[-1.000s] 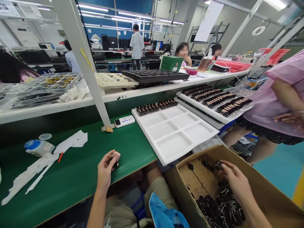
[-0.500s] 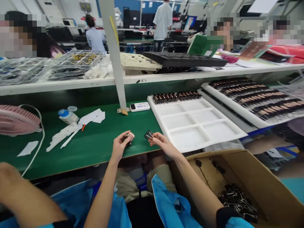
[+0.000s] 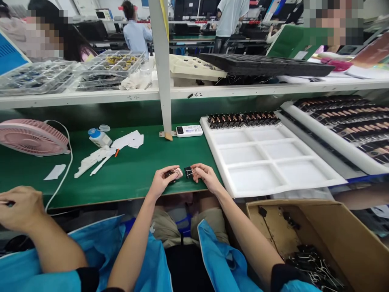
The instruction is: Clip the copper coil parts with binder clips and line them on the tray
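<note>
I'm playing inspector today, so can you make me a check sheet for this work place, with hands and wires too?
Surface: green bench, things spread along it.
Things: copper-faced piece and black binder clip, both in hand; white tray with a row of dark pieces along its far end; cardboard box holding black clips.
Clutter: bottle, paper scraps, pink fan.
Hands: left hand holds the copper-faced piece; right hand holds the binder clip close by.
Cables: white cord beside the fan.
Surroundings: neighbour's hand at left, loaded shelf behind, people beyond.
</note>
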`<act>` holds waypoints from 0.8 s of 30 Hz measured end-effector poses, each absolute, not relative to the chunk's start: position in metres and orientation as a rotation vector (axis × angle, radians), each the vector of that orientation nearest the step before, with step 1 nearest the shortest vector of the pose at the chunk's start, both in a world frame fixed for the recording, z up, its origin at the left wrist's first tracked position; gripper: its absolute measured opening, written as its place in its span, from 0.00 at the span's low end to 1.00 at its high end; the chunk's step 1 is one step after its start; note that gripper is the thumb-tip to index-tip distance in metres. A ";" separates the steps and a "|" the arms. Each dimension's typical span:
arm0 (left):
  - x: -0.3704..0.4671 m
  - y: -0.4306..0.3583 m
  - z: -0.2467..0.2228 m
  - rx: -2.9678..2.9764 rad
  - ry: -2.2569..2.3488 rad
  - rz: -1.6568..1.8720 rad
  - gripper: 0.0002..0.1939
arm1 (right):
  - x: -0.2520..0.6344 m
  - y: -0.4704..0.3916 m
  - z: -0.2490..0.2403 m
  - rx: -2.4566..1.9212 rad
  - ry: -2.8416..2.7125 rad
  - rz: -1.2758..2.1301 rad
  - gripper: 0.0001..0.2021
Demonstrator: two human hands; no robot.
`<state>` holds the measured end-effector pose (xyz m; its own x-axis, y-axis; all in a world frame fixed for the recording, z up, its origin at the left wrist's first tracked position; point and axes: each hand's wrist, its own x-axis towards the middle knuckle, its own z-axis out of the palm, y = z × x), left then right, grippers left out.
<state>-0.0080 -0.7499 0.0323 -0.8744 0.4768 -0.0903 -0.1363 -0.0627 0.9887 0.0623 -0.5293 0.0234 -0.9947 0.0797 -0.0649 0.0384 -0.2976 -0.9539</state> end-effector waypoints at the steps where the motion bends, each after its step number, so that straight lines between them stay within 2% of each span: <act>1: -0.008 -0.750 0.031 0.377 1.813 1.977 0.24 | 0.063 -0.530 0.023 -0.156 -1.846 2.481 0.24; 24: -0.003 -0.749 0.044 0.641 2.055 1.710 0.18 | 0.068 -0.539 0.027 -0.184 -1.994 2.377 0.23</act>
